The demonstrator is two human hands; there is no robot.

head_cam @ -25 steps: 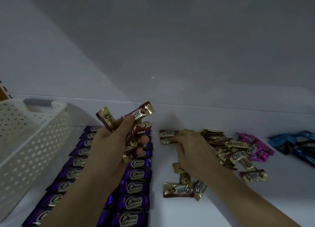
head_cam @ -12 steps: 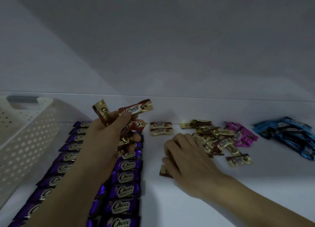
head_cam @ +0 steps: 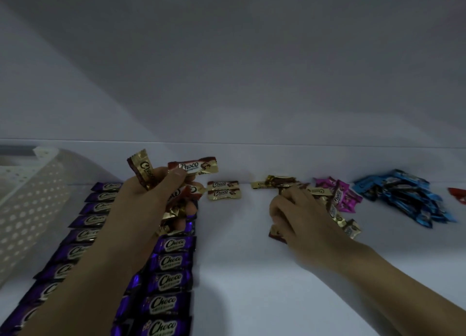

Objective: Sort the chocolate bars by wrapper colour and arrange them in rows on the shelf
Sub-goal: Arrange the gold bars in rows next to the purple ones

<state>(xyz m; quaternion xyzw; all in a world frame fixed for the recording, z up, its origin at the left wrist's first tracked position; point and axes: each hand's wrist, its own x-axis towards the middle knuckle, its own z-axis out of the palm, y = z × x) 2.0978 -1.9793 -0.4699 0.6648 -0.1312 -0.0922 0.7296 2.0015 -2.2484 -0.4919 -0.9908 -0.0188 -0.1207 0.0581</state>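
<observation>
My left hand [head_cam: 141, 209] grips a bunch of gold-and-brown chocolate bars [head_cam: 193, 167] above two rows of purple bars [head_cam: 169, 262] laid out on the white shelf [head_cam: 239, 272]. Two gold bars [head_cam: 223, 190] lie side by side at the back, right of the purple rows. My right hand [head_cam: 300, 219] lies curled on the loose gold pile [head_cam: 320, 191], fingers closed round gold bars, one brown end [head_cam: 276, 234] sticking out beneath it. A pink pile [head_cam: 340, 194] and a blue pile [head_cam: 403, 197] lie farther right.
A white perforated plastic basket [head_cam: 27, 209] stands at the left, against the purple rows. A red wrapper [head_cam: 457, 194] shows at the right edge. The shelf's back wall rises just behind the piles.
My right hand picked up gold bars from the shelf in front of the pile and moved right, onto the gold pile. The left hand kept its bunch; the view shifted right.
</observation>
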